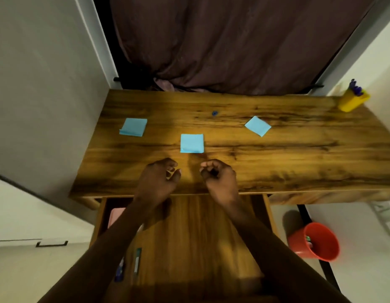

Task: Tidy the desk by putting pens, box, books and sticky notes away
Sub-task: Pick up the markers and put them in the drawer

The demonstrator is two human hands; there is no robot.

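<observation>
Hands are shown above the front edge of a brown wood-grain desk (298, 154). The left hand (159, 178) is held with its fingers curled toward the thumb. A pale sliver is glimpsed in the gap, and it cannot be told whether something is pinched there or the desk merely shows through. The right hand (220, 174) is bunched into a loose fist, with nothing seen in it.

Three square blue sticky-note pads are seen lying on the desk. The middle pad (192, 143) is placed near the desk's centre, just beyond the hands. The left pad (133, 127) is set toward the desk's left end, and the right pad (257, 126), turned cornerwise, is set right of the desk's centre. A small blue object (214, 113), too small to be identified, is seen toward the desk's back edge.

A yellow pen holder (353, 100), filled with blue pens (355, 88), is stood at the desk's far right corner. Beneath the desk's front edge, a wooden drawer (200, 237) is pulled open under the forearms. A pink item (115, 215) is tucked at the drawer's left side, and a green-tipped marker (137, 259) and a blue pen (120, 270) are laid nearer the drawer's front.

A red plastic bucket (316, 241) is placed on the floor below the desk's right half. A dark curtain (233, 40) is hung behind the desk.
</observation>
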